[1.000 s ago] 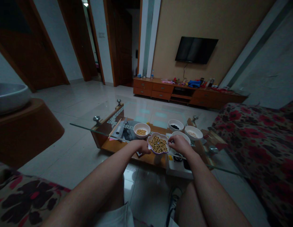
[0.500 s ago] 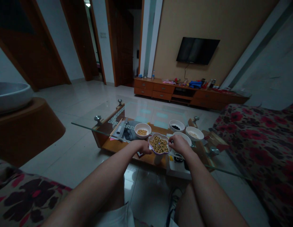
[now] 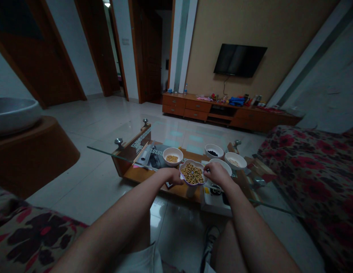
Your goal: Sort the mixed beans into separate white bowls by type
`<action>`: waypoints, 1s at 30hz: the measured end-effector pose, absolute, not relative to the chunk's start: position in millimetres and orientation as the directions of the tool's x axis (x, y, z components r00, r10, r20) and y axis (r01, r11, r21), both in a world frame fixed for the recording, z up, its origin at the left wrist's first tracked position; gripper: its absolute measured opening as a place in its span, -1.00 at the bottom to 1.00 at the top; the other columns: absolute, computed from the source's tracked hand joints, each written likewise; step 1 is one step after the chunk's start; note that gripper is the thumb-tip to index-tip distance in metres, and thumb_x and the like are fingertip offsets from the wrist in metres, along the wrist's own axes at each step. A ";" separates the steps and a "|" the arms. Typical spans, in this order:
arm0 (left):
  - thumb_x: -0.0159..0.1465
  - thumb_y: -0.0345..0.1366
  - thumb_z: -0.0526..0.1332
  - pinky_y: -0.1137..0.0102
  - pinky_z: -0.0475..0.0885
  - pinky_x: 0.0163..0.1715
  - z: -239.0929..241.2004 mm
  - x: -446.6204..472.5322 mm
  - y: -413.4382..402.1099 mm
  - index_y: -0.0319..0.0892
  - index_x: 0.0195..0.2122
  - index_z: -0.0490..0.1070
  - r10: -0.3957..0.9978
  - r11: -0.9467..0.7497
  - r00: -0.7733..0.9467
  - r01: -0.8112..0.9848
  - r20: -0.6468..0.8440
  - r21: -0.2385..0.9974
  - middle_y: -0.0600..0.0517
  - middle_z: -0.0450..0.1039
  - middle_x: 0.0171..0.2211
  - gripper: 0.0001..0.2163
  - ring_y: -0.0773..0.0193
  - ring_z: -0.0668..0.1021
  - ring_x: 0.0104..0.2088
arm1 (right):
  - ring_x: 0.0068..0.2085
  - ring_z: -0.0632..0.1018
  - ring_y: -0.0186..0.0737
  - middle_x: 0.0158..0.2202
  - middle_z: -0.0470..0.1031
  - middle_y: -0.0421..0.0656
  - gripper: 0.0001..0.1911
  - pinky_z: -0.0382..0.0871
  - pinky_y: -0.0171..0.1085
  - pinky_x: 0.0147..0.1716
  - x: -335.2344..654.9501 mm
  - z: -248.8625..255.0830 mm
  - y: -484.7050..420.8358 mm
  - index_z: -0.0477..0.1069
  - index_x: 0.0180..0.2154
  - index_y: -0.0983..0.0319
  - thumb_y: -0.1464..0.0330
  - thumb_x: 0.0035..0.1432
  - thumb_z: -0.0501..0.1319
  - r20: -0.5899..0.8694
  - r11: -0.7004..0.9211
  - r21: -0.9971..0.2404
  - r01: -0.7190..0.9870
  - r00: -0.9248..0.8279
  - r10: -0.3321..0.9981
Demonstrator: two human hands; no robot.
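A scalloped light dish with a purple rim (image 3: 190, 184) stands near the front edge of the glass table, filled with yellowish and darker beans (image 3: 193, 173). My left hand (image 3: 174, 176) is closed on the dish's left edge. At the right side of the dish, the fingers of my right hand (image 3: 218, 173) are pinched together; what is between them is too small to make out. A white bowl (image 3: 172, 162) of yellow beans stands behind my left hand. Partly behind my right hand sits another white bowl (image 3: 226, 165), its inside mostly hidden.
Farther back on the glass tabletop (image 3: 108, 151) are a bowl of black beans (image 3: 213, 147) and a bowl with pale contents (image 3: 235, 156). Papers and a white box (image 3: 212, 207) show below the glass. A flowered sofa (image 3: 313, 159) stands at the right.
The view has shifted very slightly. Both hands keep their places at the dish, with no clear movement of the bowls.
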State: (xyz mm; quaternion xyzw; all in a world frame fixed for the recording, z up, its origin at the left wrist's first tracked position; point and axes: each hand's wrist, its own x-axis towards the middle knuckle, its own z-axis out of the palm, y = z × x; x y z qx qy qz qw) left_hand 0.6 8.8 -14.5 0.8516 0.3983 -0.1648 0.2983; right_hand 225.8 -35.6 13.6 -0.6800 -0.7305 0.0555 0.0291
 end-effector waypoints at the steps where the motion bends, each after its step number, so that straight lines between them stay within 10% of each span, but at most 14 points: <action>1: 0.12 -0.15 0.16 0.47 0.40 -0.47 -14.1 0.6 8.7 -0.19 -0.15 0.47 0.582 -0.502 0.628 0.777 -0.517 0.380 -0.04 0.53 -0.24 -0.68 0.24 0.54 -0.38 | -0.25 0.52 -0.21 -0.30 0.57 -0.07 -0.77 0.25 -0.35 -0.30 226.0 13.3 -35.6 0.56 -0.30 0.20 0.35 0.02 0.16 -0.032 0.070 -0.126 0.990 -0.075 0.997; 23: 0.15 -0.13 0.12 0.41 0.42 -0.42 -9.5 -0.4 7.0 -0.18 -0.14 0.47 0.572 -0.524 0.629 0.774 -0.526 0.356 -0.04 0.54 -0.25 -0.66 0.21 0.54 -0.39 | -0.28 0.53 -0.25 -0.31 0.59 -0.11 -0.76 0.26 -0.37 -0.31 230.9 24.4 -38.6 0.57 -0.33 0.21 0.38 0.04 0.13 0.113 0.160 -0.227 0.961 -0.137 0.984; 30: 0.11 -0.15 0.17 0.39 0.44 -0.36 -7.5 -1.1 6.8 -0.20 -0.17 0.48 0.578 -0.522 0.641 0.766 -0.505 0.374 -0.05 0.54 -0.29 -0.68 0.21 0.54 -0.39 | -0.30 0.53 -0.19 -0.33 0.59 -0.09 -0.73 0.29 -0.33 -0.31 260.5 36.3 -46.1 0.58 -0.29 0.20 0.30 0.05 0.14 0.278 -0.043 -0.244 0.969 0.112 0.954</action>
